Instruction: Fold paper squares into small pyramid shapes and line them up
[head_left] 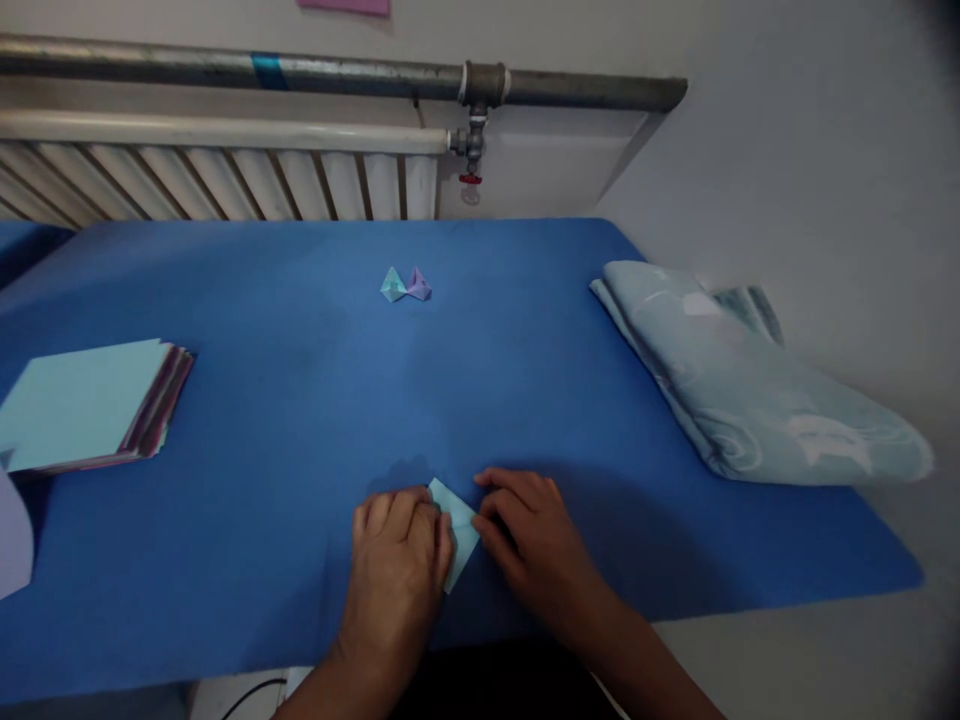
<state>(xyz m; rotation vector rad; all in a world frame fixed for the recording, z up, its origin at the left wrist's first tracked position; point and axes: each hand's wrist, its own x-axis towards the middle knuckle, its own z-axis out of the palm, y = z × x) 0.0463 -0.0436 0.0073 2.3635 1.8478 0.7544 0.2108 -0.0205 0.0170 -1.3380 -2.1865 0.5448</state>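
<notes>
Under the left hand (396,565), plain mint paper (463,535) seems folded.

The small pale aqua paper (464,535) was folded, its visible part showing straight edges and pointed corners at far, right and near. It lay about midway along the near side of the blue tabletop (300,420), its left part hidden.
</notes>
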